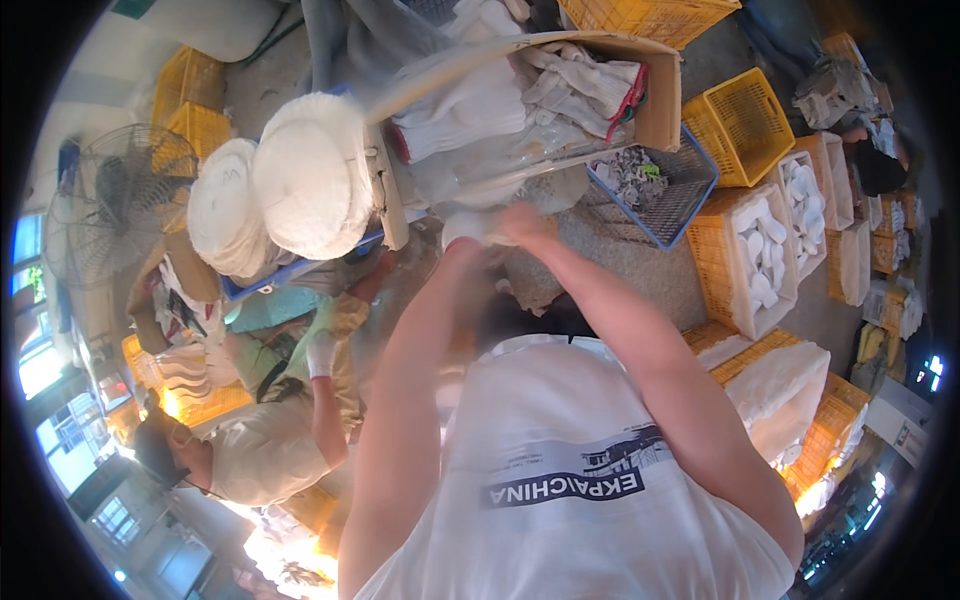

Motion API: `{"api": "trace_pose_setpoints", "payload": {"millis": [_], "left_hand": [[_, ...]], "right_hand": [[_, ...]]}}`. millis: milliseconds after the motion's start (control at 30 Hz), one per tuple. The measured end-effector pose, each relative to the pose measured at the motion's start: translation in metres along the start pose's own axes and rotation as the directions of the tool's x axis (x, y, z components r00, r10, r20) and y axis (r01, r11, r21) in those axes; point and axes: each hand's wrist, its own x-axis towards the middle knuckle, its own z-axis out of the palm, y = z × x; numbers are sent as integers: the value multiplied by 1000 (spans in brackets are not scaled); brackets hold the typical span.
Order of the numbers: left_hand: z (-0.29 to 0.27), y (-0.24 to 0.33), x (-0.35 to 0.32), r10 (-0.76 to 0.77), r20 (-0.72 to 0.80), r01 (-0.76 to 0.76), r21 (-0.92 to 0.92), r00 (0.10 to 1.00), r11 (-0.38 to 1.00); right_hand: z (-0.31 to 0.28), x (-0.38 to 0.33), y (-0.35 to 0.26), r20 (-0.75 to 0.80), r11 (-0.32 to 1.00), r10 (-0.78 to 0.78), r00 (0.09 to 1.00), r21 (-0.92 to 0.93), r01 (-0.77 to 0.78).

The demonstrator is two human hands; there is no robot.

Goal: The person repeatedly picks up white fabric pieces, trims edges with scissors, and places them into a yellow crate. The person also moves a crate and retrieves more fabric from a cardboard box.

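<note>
At the left, a wire-caged fan (112, 205) is seen, with a yellow crate (190, 85) placed behind it. Below, a co-worker (270, 455) in a white top is seen bent over, one hand (320, 352) covered in white. Above the co-worker, two stacks of round white pads, a left stack (222, 205) and a taller right stack (312, 175), are carried by a blue crate (238, 291), whose near edge is left showing beneath them.

In the middle, the left hand (462, 229) is held out below the near edge of a cardboard box (660, 100). It is wrapped in a white covering (455, 236) that ends at the wrist; how far its fingers are opened cannot be told for blur. The right hand (522, 224), bare, is brought in just beside it, its fingers bent toward the covering; whether the fabric is gripped cannot be told. In the box, white gloves (465, 110) are piled toward the left edge, and looser red-cuffed gloves (585, 85) are heaped near the right edge.

Further right, grey scraps (625, 180) are held in a blue basket (690, 195). Past its far right corner, a yellow bin (703, 112) is set, and below that bin white flat pieces (765, 255) are packed in a lined crate (713, 255).
</note>
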Motion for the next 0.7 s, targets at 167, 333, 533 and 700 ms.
{"api": "trace_pose_setpoints", "payload": {"millis": [167, 333, 533, 700], "left_hand": [[-20, 16, -14, -160, 153, 181, -134, 975, 974], [-13, 17, -7, -224, 216, 278, -267, 950, 923], [-4, 15, -11, -66, 206, 70, -9, 976, 998], [-25, -18, -16, -3, 230, -70, 310, 973, 948]], "right_hand": [[-17, -15, -1, -13, 999, 40, 999, 35, -39], [-32, -20, -10, 33, 999, -33, 999, -23, 33], [11, -11, 16, -51, 990, 138, 989, 43, -136], [85, 6, -5, -55, 966, 85, 995, 248, -69]]}}
